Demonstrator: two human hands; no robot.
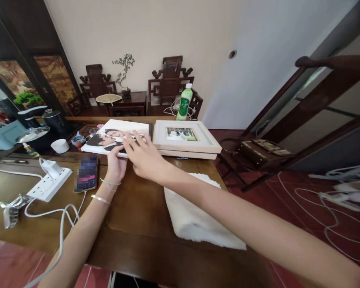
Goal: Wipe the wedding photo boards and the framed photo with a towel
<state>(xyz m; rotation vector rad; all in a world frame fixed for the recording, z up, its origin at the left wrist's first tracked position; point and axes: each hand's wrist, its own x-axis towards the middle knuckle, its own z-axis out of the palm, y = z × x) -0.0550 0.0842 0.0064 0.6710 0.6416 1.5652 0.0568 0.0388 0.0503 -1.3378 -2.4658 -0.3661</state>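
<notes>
Head view: left hand [116, 163] grips the near edge of the photo panel [120, 138], right hand [145, 156] lies flat on its printed face, the two close together. Panel located above the counter [132, 216], just left of the framed picture [182, 138]; white cloth [197, 218] nearer the wearer.

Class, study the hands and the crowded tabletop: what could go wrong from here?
The left hand is close to the phone, so a low sweep might knock it. The white cable loops beside the left forearm and could snag. The green bottle stands just behind the framed picture; pushing the frame back might topple it.
</notes>
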